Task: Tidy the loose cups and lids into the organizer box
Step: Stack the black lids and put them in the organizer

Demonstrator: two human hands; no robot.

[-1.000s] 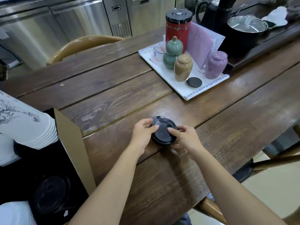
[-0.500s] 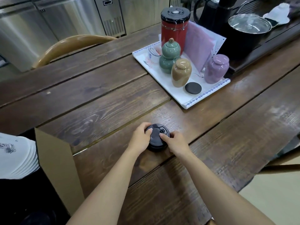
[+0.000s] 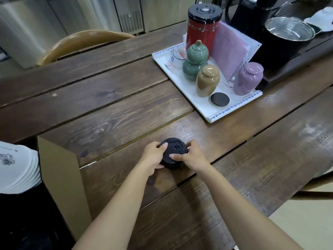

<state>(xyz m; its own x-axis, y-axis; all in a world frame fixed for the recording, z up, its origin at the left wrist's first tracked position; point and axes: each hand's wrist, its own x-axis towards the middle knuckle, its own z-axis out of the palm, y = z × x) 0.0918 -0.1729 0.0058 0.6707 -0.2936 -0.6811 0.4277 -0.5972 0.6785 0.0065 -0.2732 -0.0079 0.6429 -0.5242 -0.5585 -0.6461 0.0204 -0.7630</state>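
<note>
A small stack of black plastic cup lids (image 3: 174,152) rests on the wooden table (image 3: 111,112) in front of me. My left hand (image 3: 154,156) grips its left side with the thumb on top. From the right, my right hand (image 3: 191,156) holds it too, fingers across the near rim. At the lower left stands the cardboard organizer box (image 3: 63,179), its flap upright. A stack of white paper cups (image 3: 17,170) lies on its side in the box, and the box's dark inside below them is hard to read.
A white tray (image 3: 236,105) at the back right carries a red canister, green, tan and purple jars and a black disc. Behind it stand a dark pot with a glass lid (image 3: 288,31) and a kettle. A wooden chair back (image 3: 84,40) is across the table.
Both hands have kept hold of the lid stack and set it down flatter on the table. The view has shifted right, so less of the box shows.
</note>
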